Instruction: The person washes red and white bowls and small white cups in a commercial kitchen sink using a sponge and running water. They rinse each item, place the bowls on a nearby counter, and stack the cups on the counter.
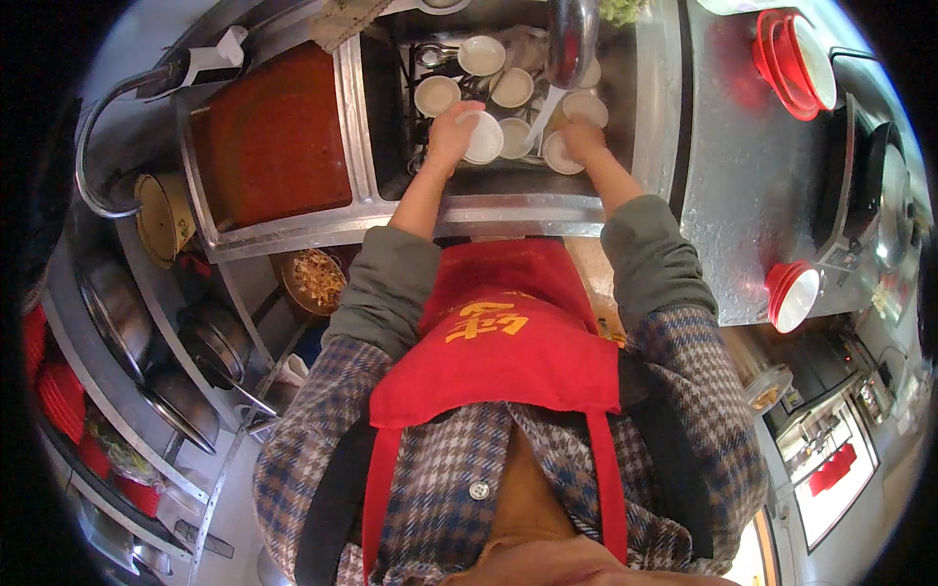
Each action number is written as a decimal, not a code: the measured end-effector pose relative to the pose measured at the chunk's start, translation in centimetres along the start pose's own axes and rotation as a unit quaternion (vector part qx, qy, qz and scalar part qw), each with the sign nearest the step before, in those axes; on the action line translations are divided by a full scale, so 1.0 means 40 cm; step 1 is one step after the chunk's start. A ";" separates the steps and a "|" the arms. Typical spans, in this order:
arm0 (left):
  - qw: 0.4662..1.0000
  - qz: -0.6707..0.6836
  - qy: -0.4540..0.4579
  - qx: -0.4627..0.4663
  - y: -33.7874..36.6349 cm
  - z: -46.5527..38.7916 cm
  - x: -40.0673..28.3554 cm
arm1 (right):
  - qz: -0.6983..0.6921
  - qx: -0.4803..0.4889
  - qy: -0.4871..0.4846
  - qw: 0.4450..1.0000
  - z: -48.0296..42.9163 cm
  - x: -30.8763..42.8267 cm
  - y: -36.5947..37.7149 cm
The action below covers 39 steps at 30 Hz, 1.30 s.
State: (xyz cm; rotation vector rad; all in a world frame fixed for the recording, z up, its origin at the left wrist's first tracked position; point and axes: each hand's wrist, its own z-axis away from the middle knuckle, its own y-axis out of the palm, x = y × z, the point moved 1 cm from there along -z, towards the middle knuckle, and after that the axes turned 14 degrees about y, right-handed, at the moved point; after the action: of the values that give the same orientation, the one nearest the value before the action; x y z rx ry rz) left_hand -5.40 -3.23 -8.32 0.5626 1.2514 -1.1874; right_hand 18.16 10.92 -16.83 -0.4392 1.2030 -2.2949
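Observation:
My left hand grips a small white bowl by its edge, over the metal sink basin. At the basin's right side, my right hand has hold of another small bowl; its fingertips are partly hidden. A further bowl lies just beyond that hand. Between my hands are a pale bowl and a white flat utensil. More small bowls lie farther in, among dark chopsticks and metal spoons.
A dark rounded metal fitting hangs over the basin's far side. Left is a compartment with a reddish-brown surface. Red-and-white bowls stand on the right steel counter. Pans fill shelving at left, near a bowl of shredded food.

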 end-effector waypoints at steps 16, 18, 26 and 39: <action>0.897 0.353 -0.250 -0.092 0.067 0.005 0.012 | -0.499 0.062 -0.055 0.862 0.108 0.199 -0.220; 0.901 0.359 -0.236 -0.065 0.054 0.005 0.002 | -0.470 -0.038 -0.041 0.881 0.130 0.188 -0.235; 0.946 0.302 -0.092 0.073 0.097 0.021 -0.039 | -0.505 -0.056 -0.007 0.861 0.148 0.155 -0.270; 0.986 -0.053 0.138 0.072 0.074 -0.022 -0.067 | -0.103 0.093 0.064 0.988 0.004 0.011 -0.035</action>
State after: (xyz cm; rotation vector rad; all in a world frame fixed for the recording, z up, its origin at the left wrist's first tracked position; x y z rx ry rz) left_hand -2.76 -0.44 -6.86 0.7971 1.4520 -1.3283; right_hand 17.49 11.21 -15.56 -0.3666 1.0304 -2.6206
